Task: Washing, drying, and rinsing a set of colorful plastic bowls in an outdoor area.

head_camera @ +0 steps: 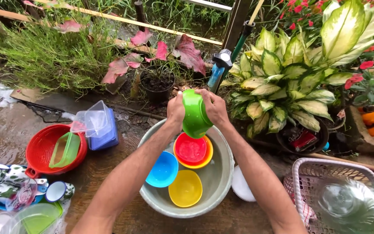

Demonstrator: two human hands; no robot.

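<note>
Both my hands hold a green plastic bowl (195, 113) tilted on its side above a grey metal basin (220, 173). My left hand (176, 110) presses against the bowl's left side. My right hand (214, 106) grips its right rim and back. Inside the basin lie a red bowl (191, 149) nested in an orange one (207, 157), a blue bowl (163, 169) and a yellow bowl (186, 187), with some water around them.
A red colander (40, 149) holding a green container (67, 149) sits at left, beside clear and blue boxes (98, 125). Patterned mugs (5, 177) lie lower left. A pink basket (308, 173) with a glass lid (347, 203) stands at right. Potted plants (282, 86) ring the back.
</note>
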